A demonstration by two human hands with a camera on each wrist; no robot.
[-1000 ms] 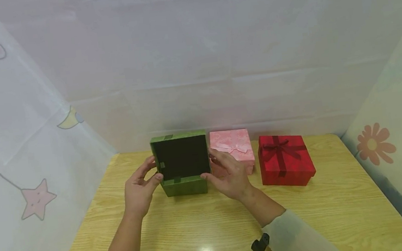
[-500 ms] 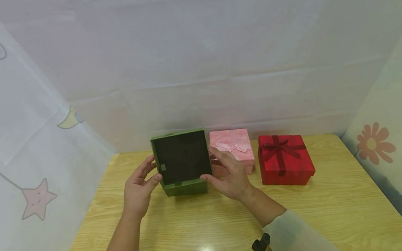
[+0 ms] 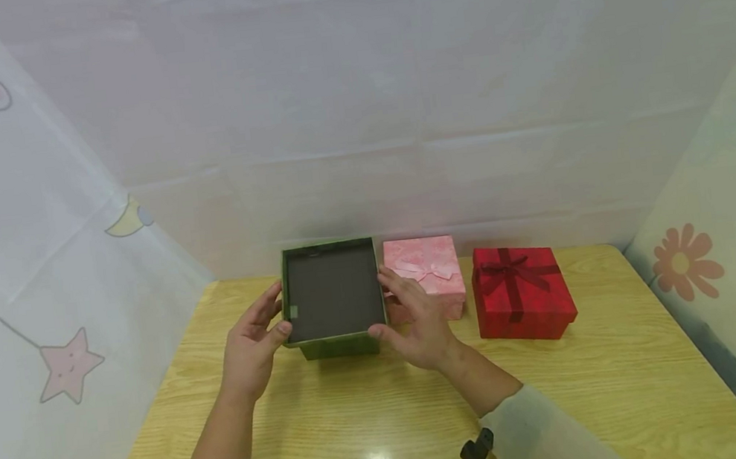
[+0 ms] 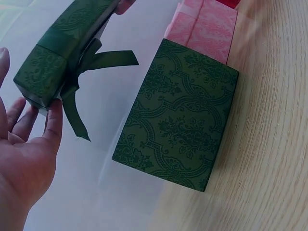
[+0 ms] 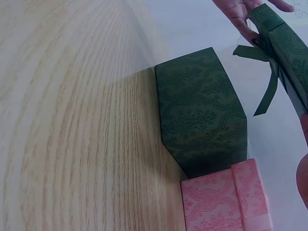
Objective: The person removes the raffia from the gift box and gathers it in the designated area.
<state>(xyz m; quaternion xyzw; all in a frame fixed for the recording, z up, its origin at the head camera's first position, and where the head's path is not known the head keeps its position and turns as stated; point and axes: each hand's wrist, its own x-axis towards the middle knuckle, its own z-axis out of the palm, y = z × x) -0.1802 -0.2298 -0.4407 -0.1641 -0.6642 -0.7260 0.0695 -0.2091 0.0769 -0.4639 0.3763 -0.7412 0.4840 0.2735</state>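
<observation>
Pinched at nine o'clock by the left hand [image 3: 248, 356], at three by the right hand [image 3: 422, 330], the green lid [image 3: 332, 290] is held hollow side showing, apart from the green box [image 3: 340, 347] below; lid handling seems under way, and steady, matched support is called for!

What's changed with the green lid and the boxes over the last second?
The green lid has tipped, its near edge coming down in the head view, so its inside faces that camera more squarely and hides more of the green box. Nothing was taken up or let go: the left grip and right grip still hold the lid's sides. The green box, pink box and red box stayed put.
</observation>
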